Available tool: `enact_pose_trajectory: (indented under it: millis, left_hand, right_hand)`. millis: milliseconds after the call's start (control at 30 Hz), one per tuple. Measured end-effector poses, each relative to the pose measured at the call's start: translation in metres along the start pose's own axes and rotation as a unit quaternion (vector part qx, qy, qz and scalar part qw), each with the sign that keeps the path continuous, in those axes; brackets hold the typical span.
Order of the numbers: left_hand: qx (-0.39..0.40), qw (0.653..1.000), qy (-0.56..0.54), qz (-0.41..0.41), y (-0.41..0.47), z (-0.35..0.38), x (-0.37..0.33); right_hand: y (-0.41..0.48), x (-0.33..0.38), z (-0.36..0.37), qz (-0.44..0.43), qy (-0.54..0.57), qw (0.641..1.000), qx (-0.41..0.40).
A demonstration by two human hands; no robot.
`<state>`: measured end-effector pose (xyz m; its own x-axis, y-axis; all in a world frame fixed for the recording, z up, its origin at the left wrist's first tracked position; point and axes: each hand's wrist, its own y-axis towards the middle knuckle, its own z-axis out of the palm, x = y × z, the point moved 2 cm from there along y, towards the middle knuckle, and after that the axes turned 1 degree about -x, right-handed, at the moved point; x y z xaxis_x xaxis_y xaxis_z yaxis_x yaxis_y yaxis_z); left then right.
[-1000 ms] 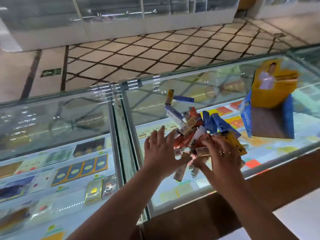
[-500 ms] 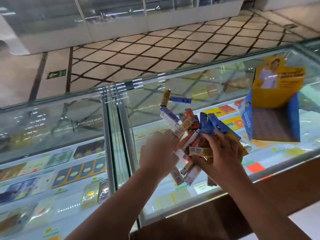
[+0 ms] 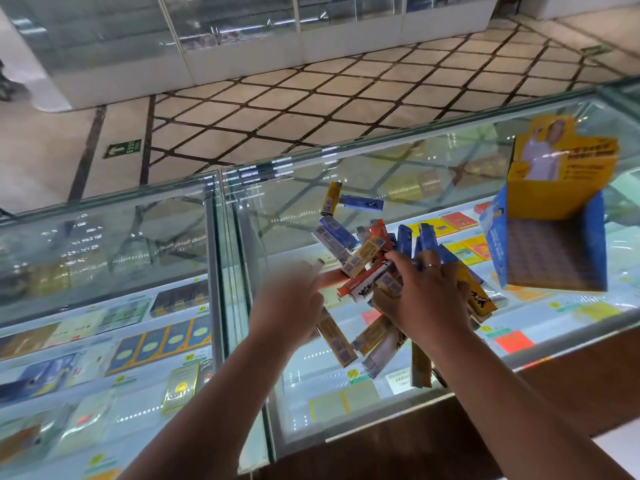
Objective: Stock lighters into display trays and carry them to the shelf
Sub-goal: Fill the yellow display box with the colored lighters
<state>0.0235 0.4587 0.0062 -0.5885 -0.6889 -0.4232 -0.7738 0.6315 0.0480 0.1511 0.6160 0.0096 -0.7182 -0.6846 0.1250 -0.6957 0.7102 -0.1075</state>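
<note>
Head camera: at a lit glass counter [image 3: 166, 244], a person gathers loose lighters [image 3: 360, 259] heaped at centre frame, just left of a blue-and-yellow display tray [image 3: 594, 244] that stands on the glass at right. A second ago both hands lay flat over the heap with fingers spread. Now the right hand [image 3: 426, 299] has curled round a fistful of lighters, several jutting out below the palm toward the lower middle of the frame. The left hand [image 3: 287, 306], left of the heap, is smeared by motion, with one finger seeming to reach toward a red lighter; whether it grips anything cannot be told. The heap appears drawn tighter toward the right hand, and two stray lighters [image 3: 360, 204] lie apart above it, as they did before. The tray's gridded floor shows no lighter in it, so stocking has seemingly not begun. The shift from raking to grasping suggests a first batch is about to go rightward to the tray. The bundle is held crosswise and unevenly, so pieces could slip back onto the glass or off the near edge at the bottom of the frame. The carry to the shelf looks a long way off.
</note>
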Motion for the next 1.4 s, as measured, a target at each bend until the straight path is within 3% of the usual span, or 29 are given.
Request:
enact_pose_trajectory:
  millis: [200,367,433,700,833,933,1167,1400]
  left_hand:
    - [-0.043,0.999,-0.001,0.017,-0.023,-0.020,0.020]
    - [-0.018,0.996,0.028,0.078,-0.053,-0.017,0.031]
    - [-0.022,0.994,0.048,0.093,-0.060,-0.014,0.032]
    - [-0.004,0.988,0.124,0.090,-0.065,-0.007,0.029]
    - [0.013,0.985,0.148,0.087,-0.064,-0.006,0.023]
    - [0.048,0.987,0.151,0.043,-0.060,-0.008,0.013]
    - [0.036,0.994,0.104,-0.014,-0.050,-0.010,0.012]
    - [-0.008,0.996,-0.012,-0.089,-0.050,-0.022,0.045]
  right_hand:
    - [-0.007,-0.002,-0.005,-0.071,0.045,0.996,-0.009]
    - [-0.028,-0.014,-0.010,-0.205,0.019,0.967,0.152]
    - [-0.033,-0.015,-0.009,-0.225,-0.020,0.958,0.178]
    - [-0.023,-0.004,-0.004,-0.242,-0.044,0.964,0.099]
    - [-0.024,0.003,0.005,-0.212,-0.033,0.977,-0.006]
    - [-0.020,0.012,0.010,-0.185,-0.065,0.980,0.000]
    - [-0.012,0.032,0.002,-0.184,-0.056,0.981,-0.028]
    - [-0.006,0.038,-0.008,-0.212,-0.057,0.974,-0.064]
